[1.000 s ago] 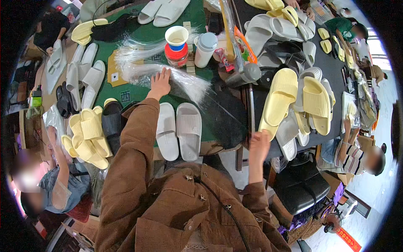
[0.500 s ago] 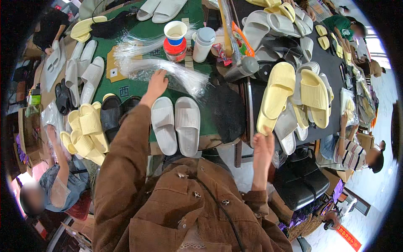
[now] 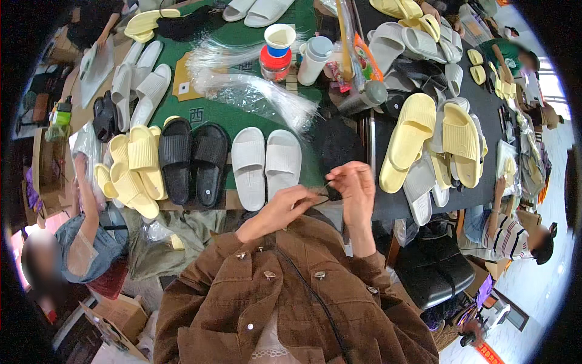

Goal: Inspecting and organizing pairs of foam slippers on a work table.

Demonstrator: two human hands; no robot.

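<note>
My left hand [image 3: 277,211] and my right hand [image 3: 356,189] are close together just off the table's front edge, fingers pinched. A thin, thread-like piece seems to run between them, too fine to make out. Just beyond my left hand, a pair of light grey slides, the left slide [image 3: 248,173] and the right slide [image 3: 283,159], lies side by side with toes away from me. To their left lies a pair of black slides [image 3: 209,161]. Behind them is a spread bundle of clear plastic strands [image 3: 254,91].
Yellow slides [image 3: 143,155] are piled at left; more yellow slides [image 3: 409,139] and grey ones lie on the dark table at right. A paper cup [image 3: 280,37] on a red-lidded jar, a white bottle [image 3: 315,59] and a grey tumbler [image 3: 367,97] stand behind. A black stool [image 3: 433,267] is at right. Co-workers sit on both sides.
My left hand has left the strand bundle and come back toward my body. My right hand has moved left from beside the yellow slide to meet it. The view has shifted.
</note>
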